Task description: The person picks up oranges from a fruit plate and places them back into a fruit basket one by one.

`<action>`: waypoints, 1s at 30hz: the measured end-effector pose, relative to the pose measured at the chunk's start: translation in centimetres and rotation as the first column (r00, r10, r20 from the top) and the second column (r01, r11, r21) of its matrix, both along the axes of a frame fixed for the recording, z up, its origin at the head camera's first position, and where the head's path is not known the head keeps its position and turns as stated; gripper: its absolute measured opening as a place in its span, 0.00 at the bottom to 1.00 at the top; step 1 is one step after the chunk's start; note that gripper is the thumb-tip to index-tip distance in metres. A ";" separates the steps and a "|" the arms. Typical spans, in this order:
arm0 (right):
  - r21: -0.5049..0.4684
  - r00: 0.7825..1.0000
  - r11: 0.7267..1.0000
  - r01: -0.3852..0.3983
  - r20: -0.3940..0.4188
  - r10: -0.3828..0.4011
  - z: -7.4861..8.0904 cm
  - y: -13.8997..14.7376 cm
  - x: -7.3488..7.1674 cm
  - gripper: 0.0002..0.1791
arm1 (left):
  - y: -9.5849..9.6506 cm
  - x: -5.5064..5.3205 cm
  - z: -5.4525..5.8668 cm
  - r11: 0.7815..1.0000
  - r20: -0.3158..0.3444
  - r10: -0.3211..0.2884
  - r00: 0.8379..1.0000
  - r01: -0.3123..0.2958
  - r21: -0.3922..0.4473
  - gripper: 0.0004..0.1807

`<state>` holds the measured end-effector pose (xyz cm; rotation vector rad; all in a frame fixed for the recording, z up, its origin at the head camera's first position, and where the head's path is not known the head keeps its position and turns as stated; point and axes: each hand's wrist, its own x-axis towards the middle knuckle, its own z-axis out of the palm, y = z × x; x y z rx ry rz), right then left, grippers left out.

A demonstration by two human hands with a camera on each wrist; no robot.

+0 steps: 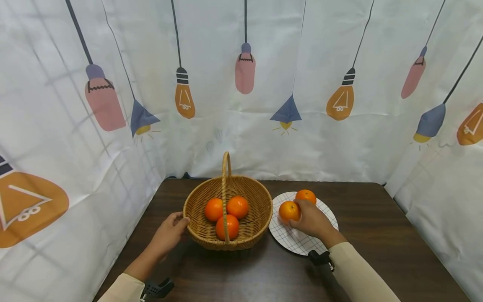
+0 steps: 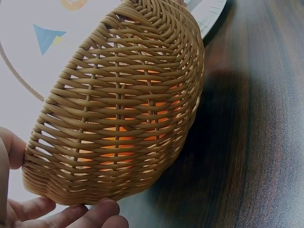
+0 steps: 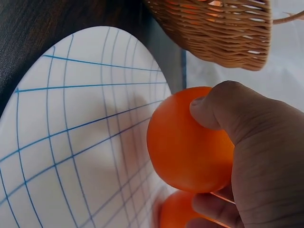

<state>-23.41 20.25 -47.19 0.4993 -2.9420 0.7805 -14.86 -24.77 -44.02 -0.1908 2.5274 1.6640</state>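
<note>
A wicker basket (image 1: 247, 243) with a tall arched handle stands on the table and holds three oranges (image 1: 227, 227). My left hand (image 1: 168, 233) grips its left rim, thumb over the edge and fingers (image 2: 97, 213) under the outer wall. To the right is a white plate (image 1: 290, 241) with blue grid lines. Over this plate my right hand (image 1: 315, 220) holds an orange (image 3: 185, 142) between thumb and fingers; whether the fruit touches the plate I cannot tell. A second orange (image 1: 306, 195) lies behind it at the plate's far side, partly hidden in the right wrist view.
The dark wooden table (image 1: 260, 277) reaches back to a white curtain (image 1: 211, 142) printed with hanging lamps, which also encloses both sides. Basket and plate stand close together near the table's middle. Each wrist wears a black strap device (image 1: 158, 288).
</note>
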 end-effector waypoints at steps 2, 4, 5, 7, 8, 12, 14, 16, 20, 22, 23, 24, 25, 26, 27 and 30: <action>-0.002 1.000 1.000 -0.011 -0.009 0.011 0.3 0.1 0.1 0.42 | 0.0 0.0 0.0 1.000 -0.001 -0.001 1.000 0.001 -0.004 0.34; 0.000 1.000 1.000 -0.024 -0.014 0.024 0.7 0.1 0.2 0.41 | -0.1 0.0 0.0 1.000 -0.001 -0.002 1.000 0.002 -0.003 0.34; 0.001 0.999 1.000 -0.029 -0.014 0.029 0.9 0.2 0.3 0.41 | -0.1 0.0 0.0 1.000 -0.001 -0.002 1.000 0.002 -0.002 0.34; 0.005 0.999 0.999 -0.038 -0.018 0.038 1.3 0.3 0.4 0.41 | -0.1 -0.1 0.0 1.000 -0.004 -0.004 1.000 0.004 -0.004 0.34; 0.002 0.999 0.999 -0.043 -0.020 0.043 1.5 0.3 0.4 0.41 | -0.1 -0.1 0.0 1.000 -0.006 -0.003 1.000 0.003 -0.005 0.34; -0.005 0.998 0.999 -0.052 -0.035 0.052 2.2 0.5 0.6 0.40 | -0.1 -0.2 -0.1 1.000 -0.015 -0.004 1.000 0.004 -0.003 0.34; -0.009 0.997 0.998 -0.057 -0.044 0.056 2.5 0.5 0.7 0.39 | 0.0 -0.1 -0.1 1.000 -0.014 -0.004 1.000 0.004 -0.002 0.33; -0.002 0.997 0.998 -0.060 -0.057 0.059 2.8 0.5 0.7 0.39 | 0.0 -0.1 -0.1 1.000 -0.012 -0.004 1.000 0.004 -0.002 0.34; 0.008 0.996 0.998 -0.055 -0.070 0.056 3.3 0.4 0.8 0.40 | 0.0 -0.1 0.0 1.000 -0.010 -0.002 1.000 0.002 0.000 0.33; 0.006 0.996 0.999 -0.053 -0.068 0.053 3.5 0.3 1.0 0.41 | 0.0 -0.1 0.0 1.000 -0.012 0.000 1.000 0.000 0.002 0.33; 0.008 0.996 0.999 -0.051 -0.067 0.051 3.6 0.2 1.0 0.41 | 0.0 0.0 0.0 1.000 -0.012 0.000 1.000 0.000 0.003 0.33; 0.005 0.997 0.999 -0.050 -0.065 0.050 3.8 0.1 1.0 0.41 | 0.1 0.0 0.0 1.000 -0.013 0.000 1.000 0.000 0.002 0.33; 0.004 0.997 0.999 -0.046 -0.065 0.046 3.9 0.1 1.1 0.42 | 0.1 -0.1 0.0 1.000 -0.014 0.000 1.000 0.000 0.004 0.33; 0.004 0.996 0.999 -0.050 -0.068 0.050 4.1 0.0 1.1 0.42 | 0.1 -0.1 0.0 1.000 -0.015 0.000 1.000 0.001 0.006 0.33; 0.003 0.996 0.999 -0.050 -0.070 0.050 4.3 0.0 1.1 0.42 | 0.0 -0.1 0.0 1.000 -0.015 -0.001 1.000 0.001 0.006 0.33; 0.004 0.996 0.999 -0.052 -0.078 0.052 4.7 -0.1 1.1 0.43 | 0.0 -0.1 0.0 1.000 -0.017 -0.004 1.000 0.004 0.007 0.33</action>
